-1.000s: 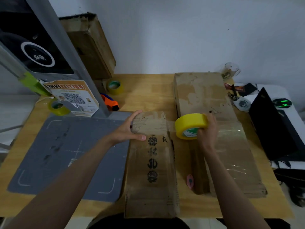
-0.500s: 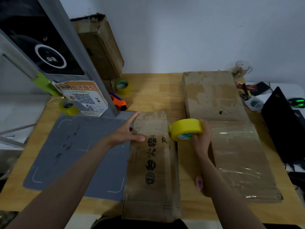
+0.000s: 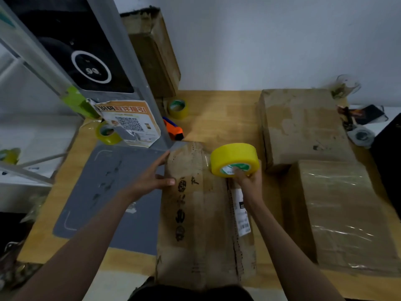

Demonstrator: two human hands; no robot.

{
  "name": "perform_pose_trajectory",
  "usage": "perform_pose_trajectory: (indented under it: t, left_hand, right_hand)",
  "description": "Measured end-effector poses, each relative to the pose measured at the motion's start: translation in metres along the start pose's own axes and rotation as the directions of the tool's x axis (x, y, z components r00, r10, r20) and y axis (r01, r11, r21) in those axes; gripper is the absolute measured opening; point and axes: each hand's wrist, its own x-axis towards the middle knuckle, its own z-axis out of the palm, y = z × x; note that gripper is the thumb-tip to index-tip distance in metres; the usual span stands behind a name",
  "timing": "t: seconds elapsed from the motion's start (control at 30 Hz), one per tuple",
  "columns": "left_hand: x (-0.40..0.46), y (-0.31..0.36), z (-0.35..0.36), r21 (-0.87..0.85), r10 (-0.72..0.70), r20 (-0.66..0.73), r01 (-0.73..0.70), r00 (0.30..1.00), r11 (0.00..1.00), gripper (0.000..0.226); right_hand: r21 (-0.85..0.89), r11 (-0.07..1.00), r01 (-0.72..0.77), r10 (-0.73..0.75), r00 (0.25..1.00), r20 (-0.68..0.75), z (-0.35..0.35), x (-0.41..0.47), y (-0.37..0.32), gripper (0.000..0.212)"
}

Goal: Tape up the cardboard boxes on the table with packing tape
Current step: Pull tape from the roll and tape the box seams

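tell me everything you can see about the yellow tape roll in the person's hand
The yellow tape roll is a wide, thick, bright yellow roll with a white and green label inside its core. It is tilted, the core facing the camera, at the far end of the long cardboard box, by its middle seam. The right hand grips it from below, a finger in the core. The left hand does not touch it.
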Motion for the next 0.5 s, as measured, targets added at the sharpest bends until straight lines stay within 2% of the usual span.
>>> perform_pose_trajectory:
  t: [0.13, 0.27, 0.3, 0.4, 0.5]
  left_hand:
    - [-0.010, -0.019, -0.012, -0.150, -0.072, -0.043, 0.065, 0.996, 0.987, 0.083]
    - [-0.006, -0.022, -0.006, -0.393, -0.276, -0.144, 0.200, 0.950, 0.897, 0.071]
    - [-0.005, -0.023, -0.004, -0.400, -0.306, -0.160, 0.222, 0.938, 0.889, 0.070]
    - [-0.002, -0.033, -0.003, -0.314, -0.330, -0.166, 0.268, 0.929, 0.911, 0.093]
    - [-0.007, -0.036, -0.003, -0.262, -0.237, -0.217, 0.177, 0.947, 0.949, 0.064]
  right_hand:
    - [-0.116, 0.991, 0.060, -0.054, 0.997, 0.056, 0.036, -0.010, -0.008, 0.048]
    - [-0.313, 0.937, 0.153, -0.118, 0.985, 0.129, 0.066, -0.016, -0.009, 0.056]
    - [-0.351, 0.915, 0.198, -0.147, 0.975, 0.166, 0.071, -0.016, -0.009, 0.053]
    - [-0.388, 0.875, 0.290, -0.188, 0.941, 0.281, 0.090, -0.015, -0.012, 0.047]
    - [-0.458, 0.825, 0.330, -0.150, 0.910, 0.386, 0.107, -0.016, -0.016, 0.057]
